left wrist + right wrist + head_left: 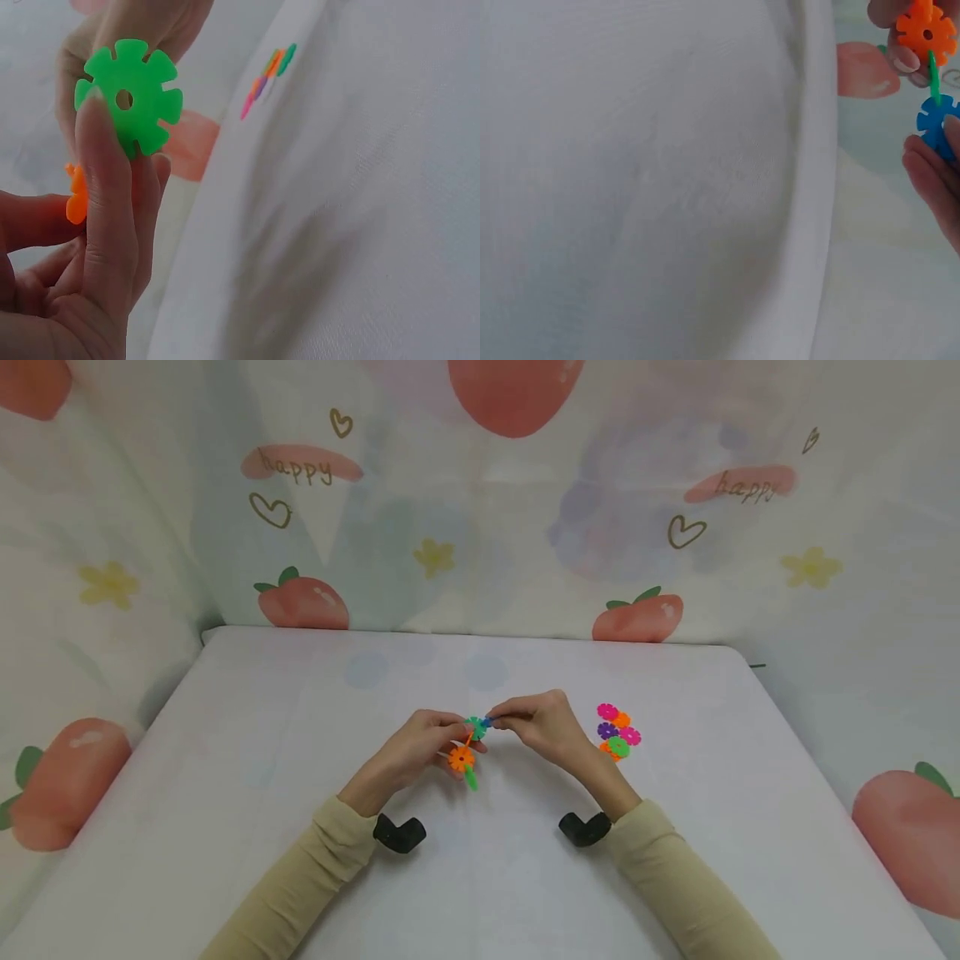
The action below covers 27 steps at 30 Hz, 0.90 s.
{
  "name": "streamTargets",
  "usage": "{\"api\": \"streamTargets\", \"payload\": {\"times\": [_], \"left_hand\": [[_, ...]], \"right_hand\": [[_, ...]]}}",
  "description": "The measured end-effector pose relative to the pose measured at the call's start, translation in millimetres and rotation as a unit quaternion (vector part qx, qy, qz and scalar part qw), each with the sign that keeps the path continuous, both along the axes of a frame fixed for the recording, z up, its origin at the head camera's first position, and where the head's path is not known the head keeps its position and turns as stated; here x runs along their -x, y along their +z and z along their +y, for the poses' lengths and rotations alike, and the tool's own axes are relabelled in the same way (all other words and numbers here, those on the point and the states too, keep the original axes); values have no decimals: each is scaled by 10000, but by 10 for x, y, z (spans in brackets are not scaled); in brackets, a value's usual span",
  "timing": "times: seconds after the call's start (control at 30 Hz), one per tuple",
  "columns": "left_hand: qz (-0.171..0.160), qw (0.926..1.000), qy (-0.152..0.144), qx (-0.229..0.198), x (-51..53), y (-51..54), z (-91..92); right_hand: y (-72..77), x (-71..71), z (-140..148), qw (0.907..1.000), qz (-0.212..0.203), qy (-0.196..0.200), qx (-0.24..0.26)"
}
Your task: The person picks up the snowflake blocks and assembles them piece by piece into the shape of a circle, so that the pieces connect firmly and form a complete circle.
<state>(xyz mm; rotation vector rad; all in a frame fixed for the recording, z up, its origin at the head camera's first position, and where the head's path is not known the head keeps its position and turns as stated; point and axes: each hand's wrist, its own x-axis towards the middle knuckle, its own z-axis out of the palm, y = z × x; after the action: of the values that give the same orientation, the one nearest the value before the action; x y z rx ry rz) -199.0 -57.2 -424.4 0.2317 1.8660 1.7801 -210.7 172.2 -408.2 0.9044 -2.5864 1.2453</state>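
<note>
The left hand grips a small chain of notched plastic discs: a teal-green disc, an orange disc and a light green disc hanging lowest. From the other side, the right hand pinches a blue disc at the teal-green one's edge. In the right wrist view the blue disc meets the edge-on green disc, below an orange disc. A green disc faces the camera in the left wrist view, by the left hand's fingers.
To the right of the hands, a loose group of discs in pink, orange, purple and green lies on the white-covered table. Each wrist wears a black device. A patterned cloth hangs behind the table.
</note>
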Motion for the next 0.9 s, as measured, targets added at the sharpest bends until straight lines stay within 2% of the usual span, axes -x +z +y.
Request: {"api": "streamTargets", "payload": {"times": [0.2, 0.37, 0.53, 0.63, 0.7, 0.9], "left_hand": [[-153, 9997, -93, -166, 8, 7, 2], [-110, 9994, -248, -231, 7, 39, -14], [-135, 9953, -901, -323, 19, 108, -2], [-158, 9937, -1080, -258, 49, 101, 48], [-244, 9941, -1028, -235, 77, 72, 90], [-443, 9976, -533, 2, 115, 35, 117]], "right_hand": [[-7, 13, 7, 9963, -714, -4, 471], [8, 42, 15, 9927, -953, 163, 719], [30, 86, 54, 9944, -928, 336, 379], [19, 106, 66, 9969, -705, 352, 31], [10, 107, 72, 9972, -643, 364, -96], [39, 101, 219, 9977, -485, 288, -374]]}}
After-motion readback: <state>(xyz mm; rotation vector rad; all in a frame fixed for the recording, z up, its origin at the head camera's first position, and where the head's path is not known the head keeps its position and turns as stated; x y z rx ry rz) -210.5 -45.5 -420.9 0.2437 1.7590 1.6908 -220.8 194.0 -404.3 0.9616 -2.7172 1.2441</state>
